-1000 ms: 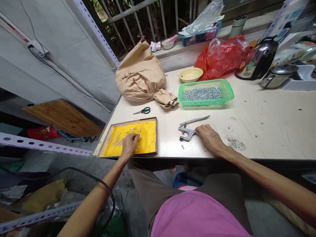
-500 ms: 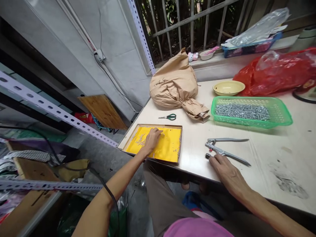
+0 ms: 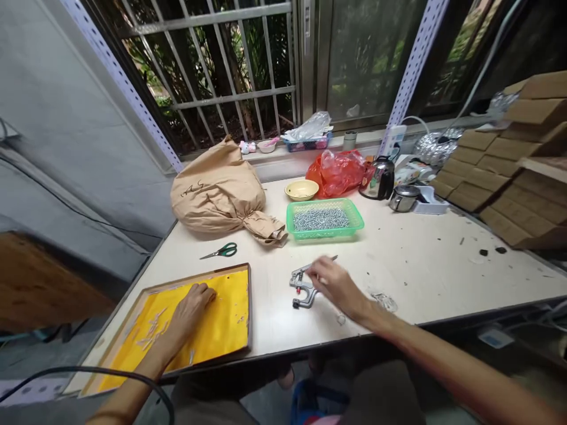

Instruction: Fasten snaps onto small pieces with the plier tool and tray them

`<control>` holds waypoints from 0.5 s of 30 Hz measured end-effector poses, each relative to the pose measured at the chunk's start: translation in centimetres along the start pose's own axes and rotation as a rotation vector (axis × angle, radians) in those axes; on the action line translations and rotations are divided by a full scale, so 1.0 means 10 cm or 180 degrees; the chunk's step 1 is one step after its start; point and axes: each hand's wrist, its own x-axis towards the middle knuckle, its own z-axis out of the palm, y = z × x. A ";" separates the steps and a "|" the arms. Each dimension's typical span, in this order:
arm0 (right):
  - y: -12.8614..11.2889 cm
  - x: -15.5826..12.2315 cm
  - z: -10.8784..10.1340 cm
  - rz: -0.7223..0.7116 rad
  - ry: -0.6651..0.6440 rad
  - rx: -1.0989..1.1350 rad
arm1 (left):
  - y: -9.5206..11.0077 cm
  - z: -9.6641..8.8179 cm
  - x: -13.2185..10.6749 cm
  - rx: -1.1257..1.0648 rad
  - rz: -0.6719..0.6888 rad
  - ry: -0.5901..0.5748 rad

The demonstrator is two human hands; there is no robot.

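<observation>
My left hand (image 3: 191,310) rests in a shallow tray (image 3: 249,304) lined with yellow, its fingers curled down near the middle. Whatever its fingertips hold is hidden. Several small, thin pale pieces (image 3: 153,330) lie on the lining left of this hand. To the right, my right hand (image 3: 334,286) is closed over the handles of grey snap pliers (image 3: 305,298), which have a C-shaped jaw, a spring and a red part. One handle tip shows beyond the fingers; the hand covers the other handle. Green-handled scissors (image 3: 227,249) lie behind the tray.
A green basket (image 3: 290,221) of small metal pieces stands behind the pliers, with a yellow bowl (image 3: 301,189) and red plastic bag (image 3: 339,174) beyond. A tied brown paper bag (image 3: 217,195) sits back left. Cartons (image 3: 509,159) and a kettle (image 3: 383,177) stand right.
The view has swung right, bringing the kettle and cartons in. My right hand has moved from the pliers' jaw end onto the handles. My left hand stays in the tray.
</observation>
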 end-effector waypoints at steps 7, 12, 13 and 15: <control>0.29 0.75 -0.48 0.0143 0.0454 -0.0950 | 0.37 -0.22 0.05 -0.0912 -0.0679 0.0214; 0.23 -0.01 -0.06 0.0372 -0.1146 -0.1097 | 1.31 -0.28 0.03 -0.3439 -0.1438 -0.0374; 0.22 -0.15 0.01 0.0431 -0.1321 -0.1137 | 1.50 -0.27 0.04 -0.3745 -0.1520 -0.0474; 0.20 -0.34 0.09 0.0545 -0.1510 -0.1256 | 1.83 -0.23 0.09 -0.3975 -0.1556 -0.0520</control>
